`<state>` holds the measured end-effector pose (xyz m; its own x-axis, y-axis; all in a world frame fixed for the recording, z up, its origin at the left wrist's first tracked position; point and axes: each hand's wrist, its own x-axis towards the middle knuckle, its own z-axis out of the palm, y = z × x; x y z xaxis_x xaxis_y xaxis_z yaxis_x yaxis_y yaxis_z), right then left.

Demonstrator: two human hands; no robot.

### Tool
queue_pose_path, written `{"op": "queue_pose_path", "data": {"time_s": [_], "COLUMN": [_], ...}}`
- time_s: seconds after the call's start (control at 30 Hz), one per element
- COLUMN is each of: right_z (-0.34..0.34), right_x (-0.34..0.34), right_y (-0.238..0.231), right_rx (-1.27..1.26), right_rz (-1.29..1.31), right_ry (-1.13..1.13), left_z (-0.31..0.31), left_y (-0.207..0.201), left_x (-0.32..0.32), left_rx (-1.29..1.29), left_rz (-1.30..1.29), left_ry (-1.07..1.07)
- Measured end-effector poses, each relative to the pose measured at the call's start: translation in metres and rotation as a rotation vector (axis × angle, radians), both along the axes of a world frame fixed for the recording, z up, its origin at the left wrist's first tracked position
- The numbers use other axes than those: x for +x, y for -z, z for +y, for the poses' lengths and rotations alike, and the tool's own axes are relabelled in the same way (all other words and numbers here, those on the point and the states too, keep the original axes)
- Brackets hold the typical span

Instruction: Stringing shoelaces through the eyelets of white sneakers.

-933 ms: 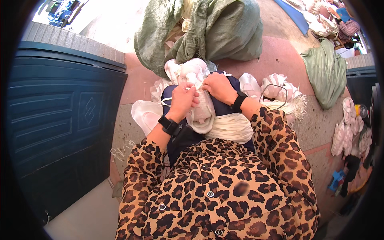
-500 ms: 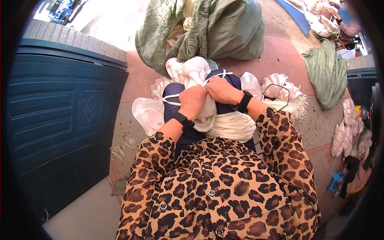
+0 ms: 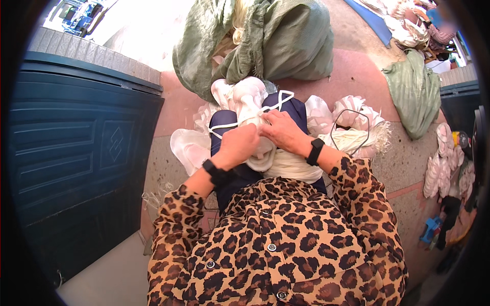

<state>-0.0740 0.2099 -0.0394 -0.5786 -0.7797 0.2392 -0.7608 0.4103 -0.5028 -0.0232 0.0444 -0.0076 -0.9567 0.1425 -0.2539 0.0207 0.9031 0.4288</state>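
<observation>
A bundle of white fibre (image 3: 255,102) lies across my lap on dark blue trousers (image 3: 293,107). My left hand (image 3: 239,145) and my right hand (image 3: 282,131) meet on top of it, fingers closed on the bundle and on a thin white string (image 3: 279,98) looped around it. Each wrist carries a black band. My sleeves are leopard-print (image 3: 275,239).
A big dark blue bin (image 3: 76,163) stands close on my left. Ahead sits a large green sack (image 3: 275,41) spilling white fibre. More white bundles (image 3: 352,117) and a black wire hoop (image 3: 352,130) lie to the right; further bundles (image 3: 439,158) line the right edge.
Both hands have slid upward along the bundle and come closer together, and the white string loop now shows around the top of the bundle.
</observation>
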Motion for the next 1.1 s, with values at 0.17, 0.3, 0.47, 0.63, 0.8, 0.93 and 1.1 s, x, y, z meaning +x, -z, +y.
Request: {"op": "queue_pose_path", "data": {"time_s": [0.17, 0.3, 0.47, 0.63, 0.8, 0.93, 1.1], "right_z": [-0.012, -0.011, -0.006, -0.025, -0.043, -0.041, -0.031], "right_x": [0.045, 0.025, -0.012, -0.029, 0.022, 0.062, 0.005], "right_y": [-0.024, -0.028, -0.005, -0.001, -0.053, -0.068, -0.028], "right_rx": [-0.115, -0.083, -0.016, 0.136, 0.035, 0.042, -0.323], "right_rz": [0.034, -0.107, 0.165, 0.207, 0.124, -0.442, -0.724], "right_ry": [-0.35, 0.034, -0.084, -0.266, -0.377, -0.548, 0.098], "left_z": [-0.05, -0.051, -0.037, -0.031, -0.031, -0.035, -0.031], "left_y": [-0.012, 0.002, 0.021, 0.035, 0.041, 0.031, 0.016], "left_x": [0.008, 0.012, 0.013, 0.008, -0.006, -0.012, -0.017], "left_rx": [0.515, 0.714, 0.593, 0.299, 0.082, -0.051, -0.267], "left_rz": [-0.093, -0.096, -0.142, 0.076, 0.322, 0.395, 0.274], "left_ry": [-0.281, -0.409, -0.508, -0.457, -0.274, -0.14, -0.002]}}
